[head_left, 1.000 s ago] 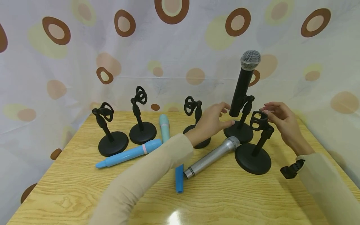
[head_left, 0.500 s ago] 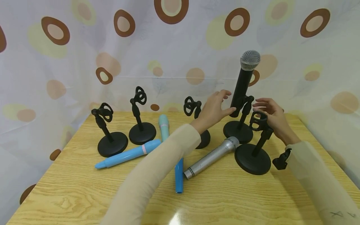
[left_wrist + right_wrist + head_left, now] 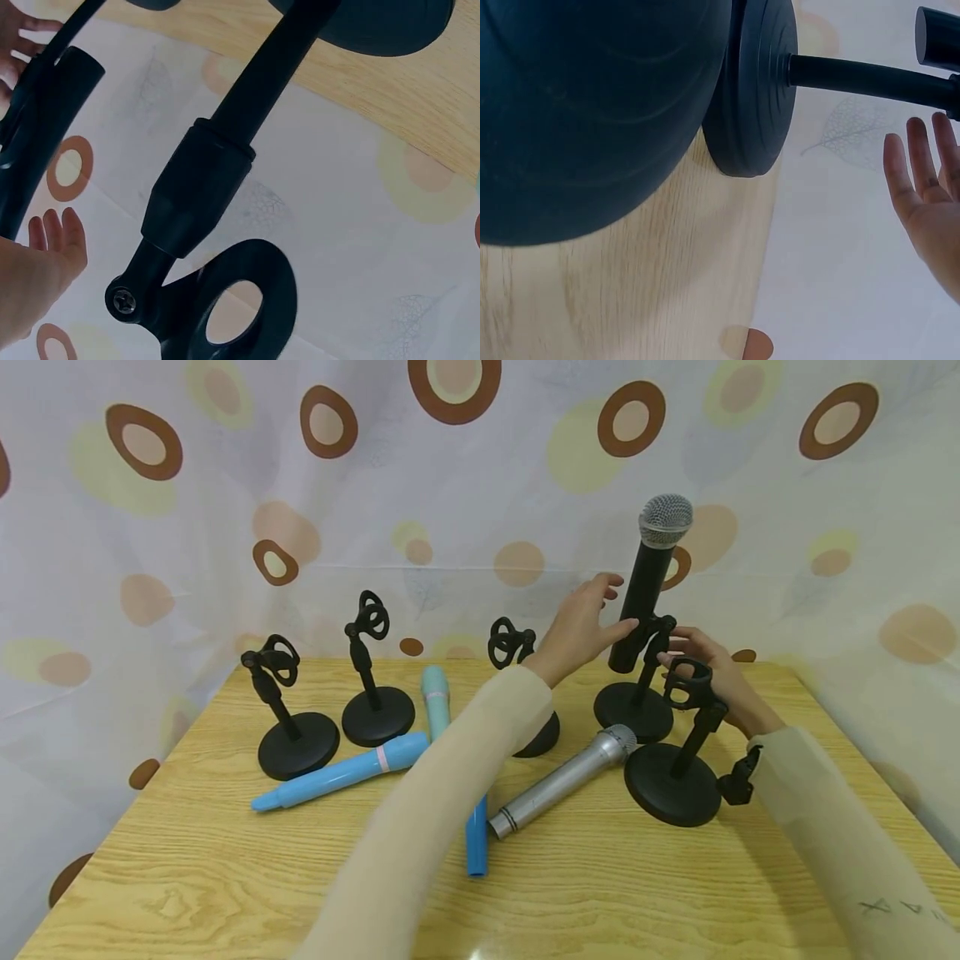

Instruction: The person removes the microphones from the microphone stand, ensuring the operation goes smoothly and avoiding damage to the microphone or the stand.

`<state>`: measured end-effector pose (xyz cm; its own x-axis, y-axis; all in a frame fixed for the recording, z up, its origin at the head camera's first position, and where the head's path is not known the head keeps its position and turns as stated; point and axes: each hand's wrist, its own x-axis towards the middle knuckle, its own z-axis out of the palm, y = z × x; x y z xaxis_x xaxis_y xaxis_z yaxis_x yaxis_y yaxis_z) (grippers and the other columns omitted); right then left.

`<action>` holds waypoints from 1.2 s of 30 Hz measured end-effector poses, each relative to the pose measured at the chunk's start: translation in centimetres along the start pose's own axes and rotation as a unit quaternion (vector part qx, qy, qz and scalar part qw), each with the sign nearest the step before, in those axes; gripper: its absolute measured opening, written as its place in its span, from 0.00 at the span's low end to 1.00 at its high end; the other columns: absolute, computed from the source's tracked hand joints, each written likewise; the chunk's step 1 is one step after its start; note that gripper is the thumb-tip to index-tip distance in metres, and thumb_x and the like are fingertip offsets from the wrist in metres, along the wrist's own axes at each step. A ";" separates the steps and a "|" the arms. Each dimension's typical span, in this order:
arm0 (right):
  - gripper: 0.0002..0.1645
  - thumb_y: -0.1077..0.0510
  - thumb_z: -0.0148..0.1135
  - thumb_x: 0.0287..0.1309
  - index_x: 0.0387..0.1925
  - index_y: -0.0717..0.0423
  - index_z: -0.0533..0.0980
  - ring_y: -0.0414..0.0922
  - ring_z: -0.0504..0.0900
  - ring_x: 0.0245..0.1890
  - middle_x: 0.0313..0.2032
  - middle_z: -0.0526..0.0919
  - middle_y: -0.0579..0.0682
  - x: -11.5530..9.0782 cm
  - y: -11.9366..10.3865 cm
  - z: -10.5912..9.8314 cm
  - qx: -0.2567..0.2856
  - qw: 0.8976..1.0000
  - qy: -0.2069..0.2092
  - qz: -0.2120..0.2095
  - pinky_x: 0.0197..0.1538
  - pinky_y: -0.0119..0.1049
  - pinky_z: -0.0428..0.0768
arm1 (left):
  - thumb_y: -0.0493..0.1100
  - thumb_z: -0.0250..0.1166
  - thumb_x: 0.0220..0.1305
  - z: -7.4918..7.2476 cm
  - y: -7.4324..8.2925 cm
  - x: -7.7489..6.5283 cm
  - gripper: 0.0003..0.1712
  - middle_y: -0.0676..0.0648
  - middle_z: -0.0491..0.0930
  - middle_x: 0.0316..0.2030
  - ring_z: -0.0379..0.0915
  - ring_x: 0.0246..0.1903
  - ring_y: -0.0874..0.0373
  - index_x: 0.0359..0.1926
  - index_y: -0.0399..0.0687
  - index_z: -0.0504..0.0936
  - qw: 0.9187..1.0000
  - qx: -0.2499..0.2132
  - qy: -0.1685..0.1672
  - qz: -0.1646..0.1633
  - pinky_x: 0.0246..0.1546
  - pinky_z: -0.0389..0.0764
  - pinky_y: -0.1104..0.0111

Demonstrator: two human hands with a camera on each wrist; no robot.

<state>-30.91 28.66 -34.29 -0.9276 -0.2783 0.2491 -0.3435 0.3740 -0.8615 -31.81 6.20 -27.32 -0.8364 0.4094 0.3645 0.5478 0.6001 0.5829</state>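
A black microphone [image 3: 651, 578] with a silver mesh head leans upright in the clip of a black desk stand [image 3: 633, 712] at the back right. My left hand [image 3: 573, 631] is at its left side, fingers spread and thumb tip overlapping the lower body in the head view. From the right, my right hand [image 3: 720, 681] reaches behind a nearer stand [image 3: 673, 785] with a vacant clip; its fingertips are right beside the microphone stand's post. Extended fingers of the right hand [image 3: 934, 202] show below that post in the right wrist view.
Two stands [image 3: 298, 745] [image 3: 378, 716] with vacant clips are at left, and another [image 3: 543, 735] is partly behind my left arm. A silver microphone [image 3: 562, 782], a light blue microphone [image 3: 341, 771] and a mint microphone [image 3: 436, 697] lie on the wooden table [image 3: 187, 868]. A patterned curtain [image 3: 450, 502] hangs behind.
My left hand has moved up and right toward the black microphone. The right hand has shifted left, close to its stand's post. The microphones and stands have stayed put.
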 end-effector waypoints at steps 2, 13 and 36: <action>0.22 0.59 0.50 0.63 0.59 0.50 0.63 0.29 0.75 0.43 0.45 0.73 0.36 0.0 -0.5 0.2 0.022 1.000 -0.004 -0.004 0.39 0.23 0.77 | 0.51 0.60 0.61 0.1 0.1 0.4 0.33 0.48 0.70 0.57 0.68 0.55 0.59 0.64 0.48 0.60 1.000 -0.001 0.000 -0.003 0.54 0.70 0.75; 0.18 0.60 0.47 0.65 0.55 0.46 0.66 0.33 0.77 0.42 0.42 0.75 0.38 -0.6 -2.8 1.1 0.049 0.999 -0.023 0.000 0.40 0.24 0.78 | 0.51 0.60 0.60 0.9 0.8 1.7 0.37 0.49 0.68 0.60 0.66 0.58 0.60 0.66 0.49 0.56 0.999 -0.030 0.008 -0.024 0.56 0.70 0.73; 0.17 0.61 0.46 0.65 0.54 0.47 0.66 0.32 0.78 0.42 0.41 0.78 0.37 -0.6 -2.8 1.7 0.064 0.998 -0.023 -0.020 0.41 0.21 0.77 | 0.47 0.61 0.60 1.7 1.8 2.3 0.36 0.50 0.72 0.57 0.71 0.54 0.61 0.66 0.49 0.56 0.998 -0.039 0.032 -0.049 0.53 0.72 0.75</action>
<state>-29.10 26.30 -32.75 -0.9047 -0.3316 0.2675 -0.3568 0.2469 -0.9010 -32.72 9.41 -26.63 -0.8866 0.3061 0.3468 0.4625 0.5782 0.6721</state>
